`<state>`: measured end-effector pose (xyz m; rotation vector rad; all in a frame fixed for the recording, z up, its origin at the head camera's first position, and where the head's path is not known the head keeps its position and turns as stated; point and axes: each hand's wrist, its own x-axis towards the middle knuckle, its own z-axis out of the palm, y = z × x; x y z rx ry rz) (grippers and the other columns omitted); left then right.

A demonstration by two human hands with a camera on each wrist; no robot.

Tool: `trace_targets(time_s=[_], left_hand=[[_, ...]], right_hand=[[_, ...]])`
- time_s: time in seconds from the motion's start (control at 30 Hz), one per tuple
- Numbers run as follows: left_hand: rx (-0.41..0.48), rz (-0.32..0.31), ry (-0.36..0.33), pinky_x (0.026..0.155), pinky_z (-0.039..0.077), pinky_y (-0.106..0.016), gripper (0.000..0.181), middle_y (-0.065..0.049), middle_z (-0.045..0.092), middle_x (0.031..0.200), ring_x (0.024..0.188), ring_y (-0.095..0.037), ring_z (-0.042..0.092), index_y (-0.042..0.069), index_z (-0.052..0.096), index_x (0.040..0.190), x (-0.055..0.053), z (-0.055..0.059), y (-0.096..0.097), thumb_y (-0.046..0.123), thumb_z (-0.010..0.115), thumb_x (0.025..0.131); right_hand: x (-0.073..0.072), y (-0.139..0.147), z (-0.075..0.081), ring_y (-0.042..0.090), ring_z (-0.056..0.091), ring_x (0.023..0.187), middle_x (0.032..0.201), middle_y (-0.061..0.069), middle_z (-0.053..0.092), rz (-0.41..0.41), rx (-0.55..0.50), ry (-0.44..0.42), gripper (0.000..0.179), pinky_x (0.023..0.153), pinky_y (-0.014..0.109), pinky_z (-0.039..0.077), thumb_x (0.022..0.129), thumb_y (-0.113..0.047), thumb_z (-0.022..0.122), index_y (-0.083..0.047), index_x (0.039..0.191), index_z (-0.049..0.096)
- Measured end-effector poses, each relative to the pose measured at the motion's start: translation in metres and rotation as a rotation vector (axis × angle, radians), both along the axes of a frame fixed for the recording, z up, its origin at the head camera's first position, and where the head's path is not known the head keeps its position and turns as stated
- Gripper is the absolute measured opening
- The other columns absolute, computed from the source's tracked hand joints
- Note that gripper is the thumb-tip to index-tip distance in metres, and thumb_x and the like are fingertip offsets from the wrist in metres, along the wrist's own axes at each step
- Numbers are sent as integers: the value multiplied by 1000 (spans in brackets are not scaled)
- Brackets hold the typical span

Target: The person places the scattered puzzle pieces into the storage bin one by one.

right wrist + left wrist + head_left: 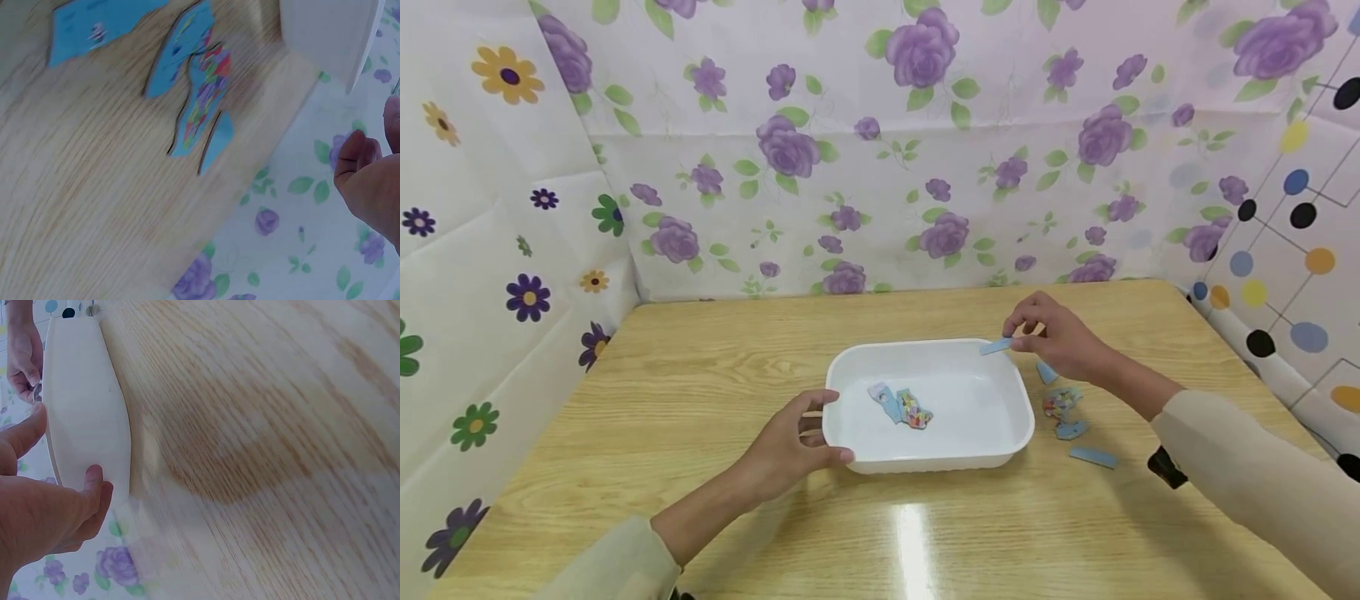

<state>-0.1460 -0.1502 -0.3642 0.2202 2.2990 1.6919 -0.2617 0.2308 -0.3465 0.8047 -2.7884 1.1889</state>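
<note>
A white plastic tray (973, 417) stands on the table. My left hand (784, 450) grips its left end, thumb over the front rim and fingers at the side wall. Between thumb and fingertips my right hand (1060, 343) pinches a narrow blue puzzle piece (995, 347) above the tray's far right corner. Two pieces lie inside the tray: a pale blue piece (885, 402) and a multicoloured piece (914, 411), close together. In the left wrist view the left thumb is at the rim and the fingertips press the outer wall (87, 394).
Several more puzzle pieces lie on the wooden table (722, 367) right of the tray, among them a patterned piece (1062, 402) and a straight-edged blue strip (1093, 457). A flowered cloth (850, 167) hangs behind the table, with patterned cloths at both sides.
</note>
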Motion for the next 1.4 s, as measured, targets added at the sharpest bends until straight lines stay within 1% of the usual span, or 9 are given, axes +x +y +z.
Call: trace_targets(time_s=[0.2, 0.37, 0.6, 0.7, 0.87, 0.93, 1.1, 1.3, 1.4], left_hand=[[2, -2, -2, 87, 56, -35, 80, -24, 42, 136, 117, -38, 55, 3, 37, 142, -1, 0, 0, 13, 82, 77], [12, -10, -4, 86, 56, -34, 81, -24, 43, 136, 117, -38, 56, 1, 36, 142, -1, -1, 0, 13, 82, 76], [23, -12, -5, 86, 56, -33, 81, -24, 41, 136, 117, -39, 55, 0, 36, 142, -1, -1, 1, 11, 82, 76], [18, -14, -2, 86, 56, -34, 80, -24, 40, 137, 118, -39, 55, 0, 36, 142, -1, 0, 0, 11, 82, 77], [9, -8, -4, 86, 56, -34, 80, -23, 40, 138, 118, -38, 55, 1, 36, 142, -1, 0, 0, 12, 82, 77], [12, -8, -3, 86, 56, -34, 79, -23, 41, 137, 117, -38, 55, 2, 37, 142, -1, -1, 1, 12, 82, 77], [15, -12, -2, 87, 56, -34, 79, -24, 40, 137, 118, -39, 55, 2, 37, 141, -1, -2, 0, 13, 82, 77], [12, -7, -5, 87, 56, -35, 82, -24, 41, 137, 118, -40, 54, 2, 36, 141, -1, -2, -1, 14, 83, 75], [9, -4, -10, 88, 55, -34, 82, -24, 41, 137, 119, -40, 54, 2, 36, 142, 0, -2, -1, 13, 83, 75]], right_hand=[[3, -21, 0, 26, 45, 94, 113, 11, 46, 49, -21, -45, 9, 74, 37, 45, 93, 0, 61, -8, 94, 65], [6, -32, 0, 25, 44, 92, 111, 9, 45, 45, -31, -79, 9, 71, 33, 47, 92, 0, 62, -9, 93, 65], [9, -43, -2, 24, 45, 88, 106, 7, 47, 38, -6, -76, 11, 65, 29, 41, 89, -1, 67, -12, 86, 69], [11, -49, -3, 26, 45, 90, 105, 7, 47, 46, 8, -76, 11, 66, 30, 40, 87, -1, 69, -12, 86, 70], [13, -60, -6, 27, 45, 93, 106, 7, 47, 70, 38, -60, 12, 69, 32, 41, 86, -1, 70, -13, 86, 70], [13, -63, -7, 28, 46, 93, 106, 8, 47, 84, 52, -45, 10, 69, 33, 42, 86, -2, 71, -11, 89, 70], [15, -62, -8, 27, 46, 92, 107, 8, 48, 98, 82, -9, 15, 71, 33, 44, 84, -2, 73, -5, 98, 70], [15, -57, -7, 29, 46, 91, 105, 8, 49, 88, 74, 10, 12, 73, 35, 44, 83, -2, 74, -6, 94, 70], [15, -56, -7, 28, 46, 91, 105, 8, 49, 85, 73, 3, 11, 73, 35, 43, 84, -3, 73, -5, 94, 70]])
